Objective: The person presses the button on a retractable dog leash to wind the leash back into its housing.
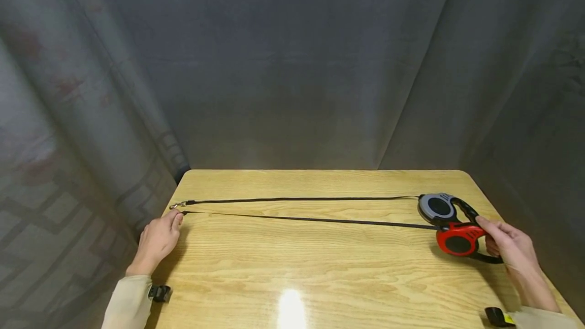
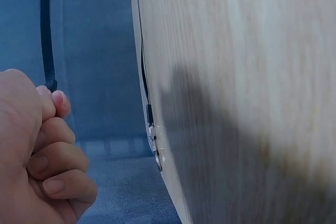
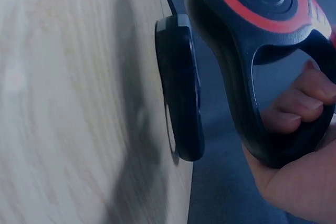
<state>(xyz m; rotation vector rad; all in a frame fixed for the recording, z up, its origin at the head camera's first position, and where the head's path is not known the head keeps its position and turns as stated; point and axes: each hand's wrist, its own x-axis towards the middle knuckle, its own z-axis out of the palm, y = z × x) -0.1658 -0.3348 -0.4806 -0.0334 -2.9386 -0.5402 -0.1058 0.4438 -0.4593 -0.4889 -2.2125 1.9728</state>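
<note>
My right hand (image 1: 512, 248) grips the black loop handle of a red retractable dog leash (image 1: 457, 240), its fingers through the loop in the right wrist view. The leash is lifted off the table. From it a black strap (image 1: 320, 220) runs taut leftward to my left hand (image 1: 157, 240), which pinches its end between thumb and fingers; the clip there is hidden in the hand. Behind lies a grey retractable leash (image 1: 437, 208) on the table, with its strap (image 1: 292, 199) drawn out left to a metal clip (image 1: 177, 205) near the left edge.
The wood-grain table (image 1: 283, 263) has rounded far corners. Grey curtains (image 1: 283, 65) hang behind it and at both sides. Beside the left hand the table's edge (image 2: 137, 51) drops off. A bright light reflection shows at the front.
</note>
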